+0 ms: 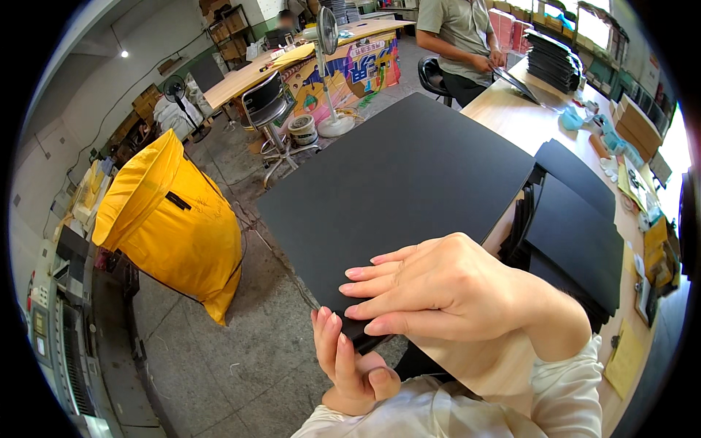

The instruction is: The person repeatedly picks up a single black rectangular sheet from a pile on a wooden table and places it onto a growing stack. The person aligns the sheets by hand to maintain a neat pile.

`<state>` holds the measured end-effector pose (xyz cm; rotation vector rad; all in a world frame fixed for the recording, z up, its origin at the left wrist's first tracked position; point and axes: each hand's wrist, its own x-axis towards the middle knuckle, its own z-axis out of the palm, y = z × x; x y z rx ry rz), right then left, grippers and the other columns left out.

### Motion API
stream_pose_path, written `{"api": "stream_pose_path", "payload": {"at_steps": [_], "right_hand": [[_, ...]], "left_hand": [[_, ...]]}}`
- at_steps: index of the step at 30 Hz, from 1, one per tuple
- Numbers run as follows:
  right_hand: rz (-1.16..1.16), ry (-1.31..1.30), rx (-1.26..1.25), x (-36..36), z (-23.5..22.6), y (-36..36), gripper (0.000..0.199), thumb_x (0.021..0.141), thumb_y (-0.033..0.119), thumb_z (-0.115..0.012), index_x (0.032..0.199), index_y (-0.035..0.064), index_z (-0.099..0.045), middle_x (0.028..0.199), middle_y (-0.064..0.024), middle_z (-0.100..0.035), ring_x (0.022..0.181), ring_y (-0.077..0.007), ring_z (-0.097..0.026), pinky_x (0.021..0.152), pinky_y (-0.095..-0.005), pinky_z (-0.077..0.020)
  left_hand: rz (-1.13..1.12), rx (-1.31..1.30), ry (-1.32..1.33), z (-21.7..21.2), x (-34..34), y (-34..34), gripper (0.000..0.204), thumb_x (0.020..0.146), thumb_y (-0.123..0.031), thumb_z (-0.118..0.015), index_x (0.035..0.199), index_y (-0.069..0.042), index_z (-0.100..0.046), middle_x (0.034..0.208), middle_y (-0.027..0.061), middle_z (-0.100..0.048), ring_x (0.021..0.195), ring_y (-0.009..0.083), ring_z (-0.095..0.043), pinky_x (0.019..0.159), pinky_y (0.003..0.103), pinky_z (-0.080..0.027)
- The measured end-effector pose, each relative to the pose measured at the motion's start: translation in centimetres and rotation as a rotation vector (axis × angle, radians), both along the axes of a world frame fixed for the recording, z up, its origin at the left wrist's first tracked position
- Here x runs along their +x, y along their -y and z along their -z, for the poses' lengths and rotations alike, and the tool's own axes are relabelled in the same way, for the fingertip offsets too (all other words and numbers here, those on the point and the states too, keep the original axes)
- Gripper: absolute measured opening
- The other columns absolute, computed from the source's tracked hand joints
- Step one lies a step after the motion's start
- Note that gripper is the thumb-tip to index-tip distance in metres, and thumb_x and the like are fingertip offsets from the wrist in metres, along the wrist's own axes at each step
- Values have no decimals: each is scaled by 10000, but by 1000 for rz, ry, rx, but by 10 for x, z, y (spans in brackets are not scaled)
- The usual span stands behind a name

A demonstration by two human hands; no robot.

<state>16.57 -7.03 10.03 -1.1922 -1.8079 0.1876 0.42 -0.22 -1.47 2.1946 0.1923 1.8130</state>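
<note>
Right hand (453, 292), lower centre of frame: laid palm-down, fingers extended over the near corner of the black board (394, 182), which fills mid-frame. Left hand (354, 372) cupped at that corner, just below; whether the edge is pinched cannot be told, its underside being hidden. Best worked, it is judged, with pressure spread evenly through flat fingers, corner backed from below, nails kept off the dark face, and skidding guarded against.
</note>
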Motion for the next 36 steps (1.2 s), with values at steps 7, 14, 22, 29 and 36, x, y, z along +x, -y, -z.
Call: {"api": "stream_pose_path", "payload": {"at_steps": [7,14,22,29,36], "right_hand": [[-8,-8,15,1,1,0,182,879,194,-647,922,48,-747,956,-133,-729,1021,-273,-687,928,-381,-546],[-8,-7,13,0,-1,-1,191,886,220,-656,907,52,-746,949,-124,-730,1016,-272,-688,919,-379,-549],[-11,-4,46,2,3,-1,183,871,198,-655,922,44,-738,951,-136,-728,1016,-275,-688,915,-382,-550],[-10,-1,35,2,3,-1,191,880,211,-645,922,45,-729,957,-139,-725,1024,-273,-685,911,-380,-551],[-6,-2,35,2,2,0,197,899,221,-634,909,49,-729,949,-132,-727,1023,-270,-685,905,-376,-552]], "left_hand": [[22,-2,27,5,2,0,578,1002,-344,-298,1439,34,-326,1445,281,-390,1326,452,-411,1093,539,-337],[6,-5,69,5,6,0,569,990,-333,-301,1424,34,-309,1409,301,-408,1304,454,-435,1077,545,-365],[4,24,116,7,9,-3,518,959,-308,-317,1373,-2,-375,1340,309,-458,1256,474,-481,1059,589,-390],[-11,18,110,5,8,-1,504,962,-302,-316,1359,-1,-391,1329,309,-463,1243,478,-486,1053,596,-386],[-25,10,103,6,7,0,501,966,-305,-312,1352,4,-396,1325,312,-465,1243,476,-487,1050,594,-390]]}}
